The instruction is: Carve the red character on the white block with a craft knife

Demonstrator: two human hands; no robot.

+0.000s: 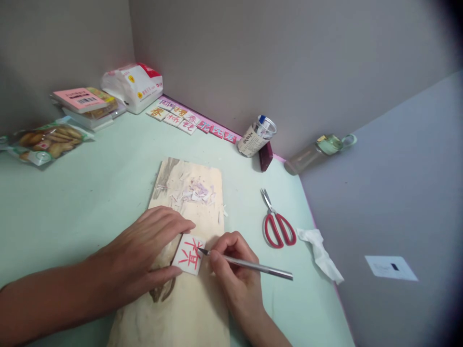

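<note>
Only one view here, the head camera, so we go through that. Our left hand (144, 253) lies flat on the wooden board (191, 299), fingers spread and half open, thumb and forefinger pinching the left edge of a small white tile with a red character (190, 255) on it. It isn't lifting it, just pinning it, probably so the tile doesn't skid while the blade works.

Our right hand (233, 262) is curled closed around a thin metal craft knife (249, 265), held like a pen, handle trailing off toward 4 o'clock. The tip touches the tile's upper right corner, right at the red strokes. A low pen grip like that seems to suit fine cuts.

The tile sits near the middle of the board, between both hands. At 12 o'clock from it there's a pile of paper scraps (195, 193) on the board, out of the blade's way.

Off the board, red scissors (277, 224) lie at 3 o'clock, with a crumpled tissue (321, 253) just beyond. Up toward 1 o'clock is a cup (257, 136) against the wall and a bottle (314, 153) lying on its side. At 12 o'clock there's a row of finished tiles (188, 120) along the wall, and at 10 o'clock a white pack (132, 86), a stack of boxes (87, 103) and a bag of biscuits (47, 140).
</note>
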